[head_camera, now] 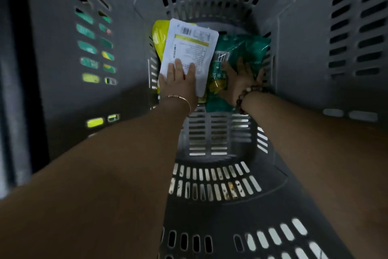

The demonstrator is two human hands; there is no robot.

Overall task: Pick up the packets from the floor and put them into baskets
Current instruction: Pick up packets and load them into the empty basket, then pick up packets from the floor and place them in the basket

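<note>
Both packets lying at the bottom of the grey basket (210, 214). Left hand (178, 84) flat on the white packet (189, 48), fingers straight, no clamp. Right hand (241, 79) spread loose on the green packet (241, 48). Might drag a slick packet askew when pulling out. White one flat, with a barcode label. Green one glossy and crinkled.

Materials and finish, basket interior, dim light.
Basket (214, 0): grey moulded plastic, matt, smooth, slotted walls. White packet (189, 48): smooth film, slight sheen, printed panel. Green packet (245, 48): glossy plastic film, crinkled, bright reflections. Yellow packet (159, 36): glossy film. Thin bangle (180, 98): metallic, shiny. Bead bracelet (243, 97): rounded polished beads, material not discernible.
</note>
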